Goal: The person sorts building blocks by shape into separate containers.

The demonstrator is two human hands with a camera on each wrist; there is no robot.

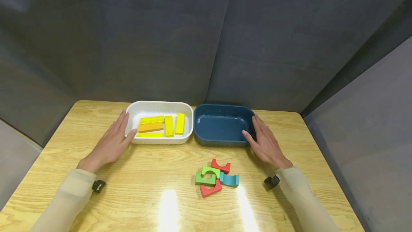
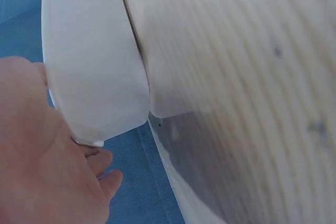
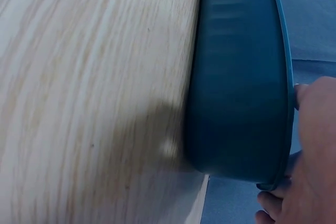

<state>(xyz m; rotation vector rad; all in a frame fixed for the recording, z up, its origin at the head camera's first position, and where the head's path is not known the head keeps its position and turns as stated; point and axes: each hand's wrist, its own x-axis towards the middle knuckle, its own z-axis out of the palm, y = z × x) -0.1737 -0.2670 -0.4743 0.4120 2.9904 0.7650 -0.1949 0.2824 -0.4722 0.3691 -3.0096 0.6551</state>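
Observation:
A white plastic bin (image 1: 161, 141) holds several yellow rectangular blocks (image 1: 168, 126) and one orange block (image 1: 150, 127). My left hand (image 1: 109, 142) rests at its left end, fingers straight along the side and thumb by the front rim. The left wrist view shows that hand (image 2: 47, 156) against the bin's end wall (image 2: 94, 66). Beside it stands a dark blue bin (image 1: 222, 143) with nothing inside. My right hand (image 1: 265, 140) touches its right end, straight fingers at the side and thumb at the rim; the right wrist view shows this hand (image 3: 312, 156) at the rim too.
In front of the bins lies a loose cluster of arch-shaped blocks: two red (image 1: 211, 189), two green (image 1: 205, 179) and one blue (image 1: 229, 179). The wooden table (image 1: 128, 189) has its back edge just behind the bins, against a dark grey curtain (image 1: 161, 38).

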